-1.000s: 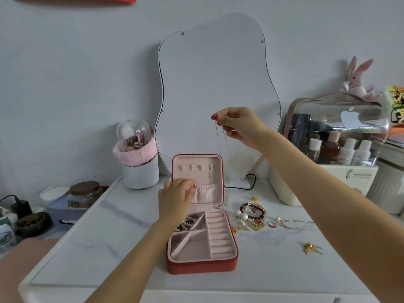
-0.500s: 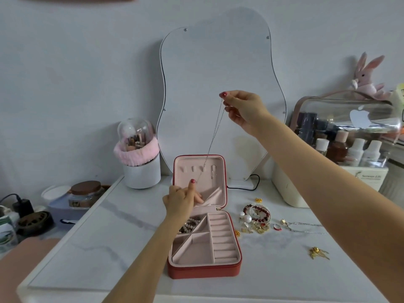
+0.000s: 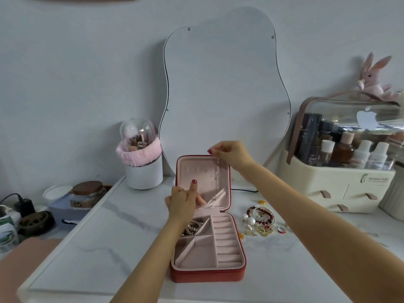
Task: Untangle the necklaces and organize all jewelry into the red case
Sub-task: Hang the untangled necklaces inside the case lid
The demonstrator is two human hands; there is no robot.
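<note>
**Necklace chain lowered into red case lid**

Necklace chain (image 3: 216, 174), a fine silvery strand, hangs from the pinched thumb and forefinger of the right hand (image 3: 229, 154), which sits at the top edge of the upright lid of the red zip-around jewelry case (image 3: 207, 275). The chain falls down the lid's pale pink padded lining toward the elastic pouch (image 3: 215, 199) at its foot; holding it from above looks meant to keep the strand straight and free of knots.

At the pouch, the left hand (image 3: 182, 201) has its thumb raised against the lining and its other fingers curled at the pouch mouth, apparently pulling the pocket open to take the chain's lower end. Whether the strand is on one of the lid's hooks cannot be told.

Below, the case's tray is soft pink velvet-like fabric, split into angular compartments and a column of ring rolls. One rear compartment holds a brown and white beaded bracelet (image 3: 194, 226).

Outside the case, on the white marble-patterned tabletop (image 3: 109, 248) just to its right, lies a loose heap of jewelry (image 3: 261, 219): dark red beads, pearls, gold pieces and a small ring, not yet put away.
</note>
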